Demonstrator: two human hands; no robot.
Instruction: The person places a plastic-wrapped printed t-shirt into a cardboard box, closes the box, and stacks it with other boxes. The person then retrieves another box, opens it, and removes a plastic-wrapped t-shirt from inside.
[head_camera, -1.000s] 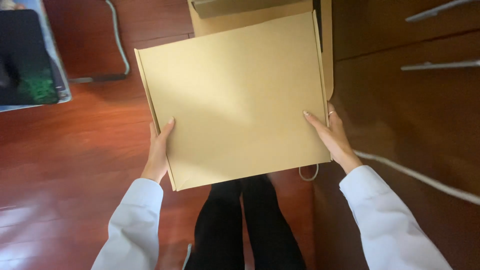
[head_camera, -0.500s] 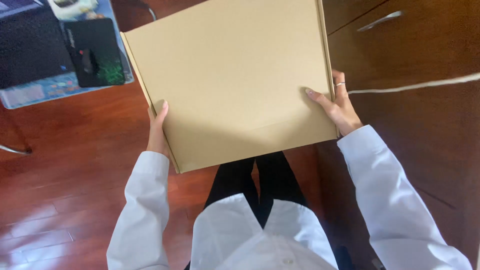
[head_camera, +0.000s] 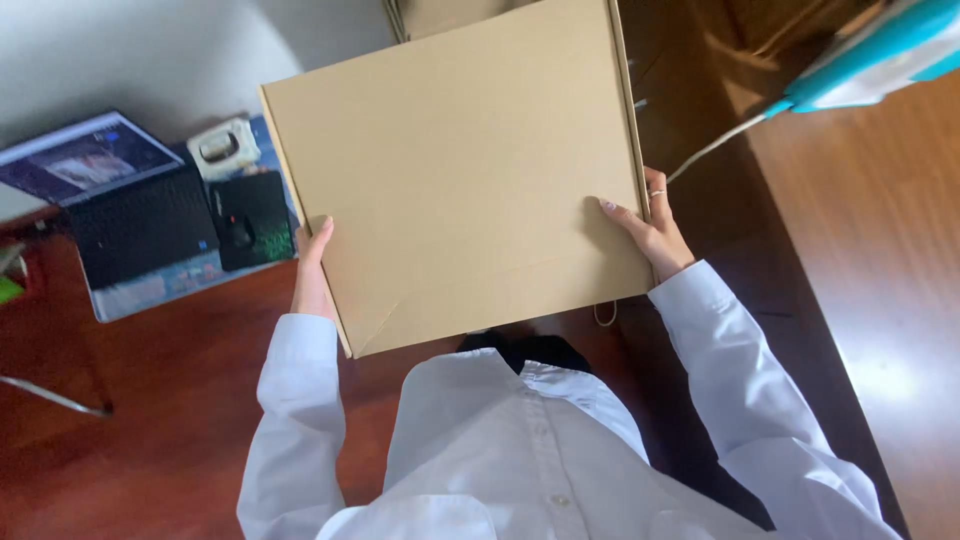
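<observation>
I hold a flat brown cardboard box (head_camera: 460, 170) in front of my chest with both hands. My left hand (head_camera: 312, 272) grips its left edge near the lower corner, thumb on top. My right hand (head_camera: 650, 230) grips the right edge, fingers spread over the top face, a ring on one finger. The box is shut and tilted slightly, its far end reaching the top of the view. White shirt sleeves cover both my arms.
An open laptop (head_camera: 120, 200) lies at the left on a mat, with a black mouse pad and mouse (head_camera: 240, 232) and a small white device (head_camera: 222, 148). A dark wooden desk (head_camera: 880, 280) runs along the right, with a teal-edged object (head_camera: 880, 50) and a white cable (head_camera: 715, 150).
The box has risen with my hands and now sits higher and closer. The view has swung, bringing the laptop, the wall and the desk top on the right into sight.
</observation>
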